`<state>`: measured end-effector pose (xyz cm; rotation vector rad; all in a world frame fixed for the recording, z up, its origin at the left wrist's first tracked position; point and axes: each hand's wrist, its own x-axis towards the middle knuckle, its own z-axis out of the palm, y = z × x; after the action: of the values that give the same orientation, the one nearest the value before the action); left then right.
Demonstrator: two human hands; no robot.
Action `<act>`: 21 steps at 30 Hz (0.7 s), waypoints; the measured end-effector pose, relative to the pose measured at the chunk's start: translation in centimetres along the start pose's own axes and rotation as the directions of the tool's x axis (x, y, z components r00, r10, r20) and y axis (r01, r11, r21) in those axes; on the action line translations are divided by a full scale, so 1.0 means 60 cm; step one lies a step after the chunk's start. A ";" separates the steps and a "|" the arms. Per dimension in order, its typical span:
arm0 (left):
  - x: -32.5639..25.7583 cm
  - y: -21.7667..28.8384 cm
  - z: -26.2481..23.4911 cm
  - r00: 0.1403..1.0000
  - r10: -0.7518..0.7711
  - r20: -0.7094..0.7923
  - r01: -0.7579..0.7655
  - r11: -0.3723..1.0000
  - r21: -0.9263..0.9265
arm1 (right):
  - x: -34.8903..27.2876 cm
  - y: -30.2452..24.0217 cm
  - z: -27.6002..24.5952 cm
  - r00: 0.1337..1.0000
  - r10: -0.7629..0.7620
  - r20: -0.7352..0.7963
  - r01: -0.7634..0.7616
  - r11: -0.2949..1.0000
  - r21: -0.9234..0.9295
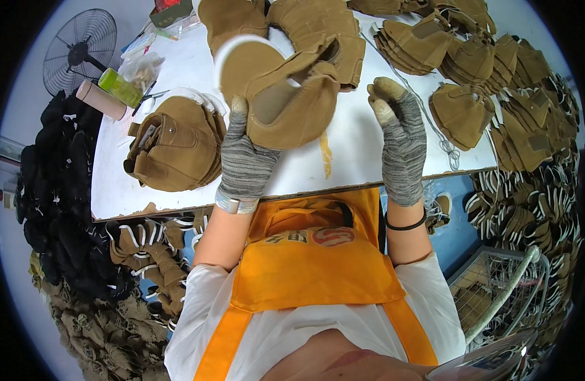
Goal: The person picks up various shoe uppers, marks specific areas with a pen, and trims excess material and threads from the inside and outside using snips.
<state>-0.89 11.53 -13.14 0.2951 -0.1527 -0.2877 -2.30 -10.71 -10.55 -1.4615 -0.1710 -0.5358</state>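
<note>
We hold one tan suede shoe upper with a pale round sole piece (286, 95) up over the white worktable (178, 70), just in front of our chest, and we judge that we are in the handling step for a single piece: it is lifted clear of the stacks and turned so that its opening faces us. Our left hand (244, 162), in a grey knitted glove, has its fingers closed on the lower left edge of the upper, thumb side hidden beneath it. Our right hand (400, 143), gloved the same way, stands just beside the upper without touching it, fingers together and pointing up, the tips soiled brown. A pile of finished tan uppers (175, 149) lies on the table to our left, and fanned stacks of flat tan suede pieces (470, 70) spread along the right. The next move, as we judge it, calls for the free right hand to close on the far side of the upper, so that both hands steady the soft material.
</note>
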 end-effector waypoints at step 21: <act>-0.031 -0.024 0.009 0.994 0.024 0.103 -0.023 1.000 -0.008 | -0.064 -0.040 0.002 0.932 0.297 0.210 -0.343 0.908 0.240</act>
<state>-3.15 10.64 -13.29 0.2720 -0.2570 -0.2801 -6.69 -9.69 -10.00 -1.2298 -0.1278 -0.1108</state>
